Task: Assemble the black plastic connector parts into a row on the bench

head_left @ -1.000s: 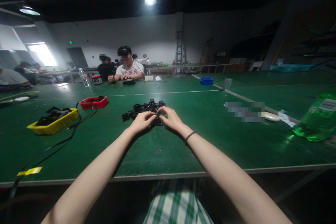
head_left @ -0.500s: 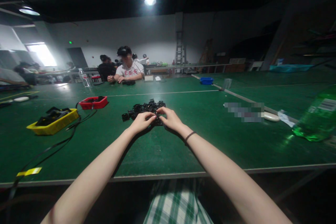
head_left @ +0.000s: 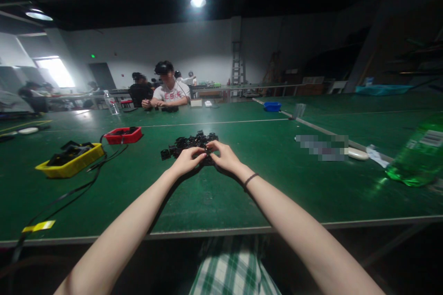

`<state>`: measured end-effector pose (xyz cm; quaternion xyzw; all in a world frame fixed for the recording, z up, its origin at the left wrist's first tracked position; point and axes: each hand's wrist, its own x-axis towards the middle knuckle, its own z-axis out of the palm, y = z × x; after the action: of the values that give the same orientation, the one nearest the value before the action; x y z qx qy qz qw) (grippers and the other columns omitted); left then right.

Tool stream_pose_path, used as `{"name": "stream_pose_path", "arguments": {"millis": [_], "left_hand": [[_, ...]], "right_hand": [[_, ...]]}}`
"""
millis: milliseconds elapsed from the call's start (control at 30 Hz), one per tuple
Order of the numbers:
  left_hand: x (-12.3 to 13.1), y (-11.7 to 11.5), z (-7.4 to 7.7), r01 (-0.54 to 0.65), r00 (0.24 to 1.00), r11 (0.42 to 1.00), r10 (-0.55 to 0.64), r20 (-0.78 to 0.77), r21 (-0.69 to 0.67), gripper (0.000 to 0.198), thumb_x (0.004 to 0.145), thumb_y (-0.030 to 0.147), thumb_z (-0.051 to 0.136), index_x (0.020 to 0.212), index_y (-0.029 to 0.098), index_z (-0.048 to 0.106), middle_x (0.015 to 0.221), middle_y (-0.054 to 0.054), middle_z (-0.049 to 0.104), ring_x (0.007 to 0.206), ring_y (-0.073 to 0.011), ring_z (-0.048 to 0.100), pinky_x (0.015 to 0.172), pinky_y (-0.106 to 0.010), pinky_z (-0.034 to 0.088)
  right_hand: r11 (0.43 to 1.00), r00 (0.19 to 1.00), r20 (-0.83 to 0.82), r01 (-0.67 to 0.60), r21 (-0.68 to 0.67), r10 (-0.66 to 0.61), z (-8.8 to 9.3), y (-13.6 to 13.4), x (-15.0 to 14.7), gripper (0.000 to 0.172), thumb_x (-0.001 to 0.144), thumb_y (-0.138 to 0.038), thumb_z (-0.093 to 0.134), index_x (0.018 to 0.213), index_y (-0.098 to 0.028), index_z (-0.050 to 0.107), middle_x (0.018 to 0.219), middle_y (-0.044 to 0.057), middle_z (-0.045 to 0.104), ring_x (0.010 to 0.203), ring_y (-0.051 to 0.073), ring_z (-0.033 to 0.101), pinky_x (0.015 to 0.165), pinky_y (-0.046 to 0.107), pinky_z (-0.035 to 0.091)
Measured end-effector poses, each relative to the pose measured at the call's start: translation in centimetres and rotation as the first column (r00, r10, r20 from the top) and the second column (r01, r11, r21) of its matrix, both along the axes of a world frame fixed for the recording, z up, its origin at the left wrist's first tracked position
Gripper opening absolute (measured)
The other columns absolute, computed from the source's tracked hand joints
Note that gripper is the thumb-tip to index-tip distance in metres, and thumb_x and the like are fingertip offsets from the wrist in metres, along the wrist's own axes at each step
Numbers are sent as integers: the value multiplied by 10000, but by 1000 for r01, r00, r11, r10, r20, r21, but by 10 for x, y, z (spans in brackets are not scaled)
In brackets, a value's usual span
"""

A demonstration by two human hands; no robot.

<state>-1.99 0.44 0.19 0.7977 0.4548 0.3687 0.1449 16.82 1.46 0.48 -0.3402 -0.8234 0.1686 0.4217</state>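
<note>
Big dim room with a long green bench (head_left: 277, 184) under a bright ceiling lamp (head_left: 198, 0). Far left on the bench: yellow tray (head_left: 69, 166) full of black bits, with a black cable (head_left: 69, 193) running past it toward the near edge and a yellow tag (head_left: 38, 226) on the cable. Just behind and to the right: red tray (head_left: 123, 136). Further back, across the bench: a person in a white shirt (head_left: 171, 92), sitting. In the middle: pile of black parts (head_left: 188, 142), with the left hand (head_left: 187, 160) and the right hand (head_left: 226, 156) at its near side, fingertips meeting, both pinching a small black part (head_left: 207, 160) touching the pile. Thin dark band (head_left: 251, 179) on the right wrist. Further right and back: blue tray (head_left: 272, 106). Near the right edge: white oval thing (head_left: 358, 153) and a green bottle (head_left: 415, 156), blurry.
</note>
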Motion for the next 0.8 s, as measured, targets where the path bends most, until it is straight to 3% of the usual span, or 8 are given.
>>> {"name": "stream_pose_path", "arguments": {"millis": [233,800], "left_hand": [[0,1,-1,32,997,999,-32,71,-1,397,848,389,547,1174,174,616,1109,-81,702,993,-223,666,934,-378,509],[1,0,2,-18,999,1000,17,42,15,357,865,402,519,1085,167,674,1100,-77,706,1004,-219,656,924,-334,506]], "right_hand": [[999,999,-38,-20,-37,19,-2,2,-1,309,811,-63,526,1080,-196,595,1066,59,687,994,156,645,914,327,488],[998,999,-34,-6,-57,4,1,0,-1,241,877,-125,509,1090,-191,600,1051,64,699,982,158,650,903,327,488]]}}
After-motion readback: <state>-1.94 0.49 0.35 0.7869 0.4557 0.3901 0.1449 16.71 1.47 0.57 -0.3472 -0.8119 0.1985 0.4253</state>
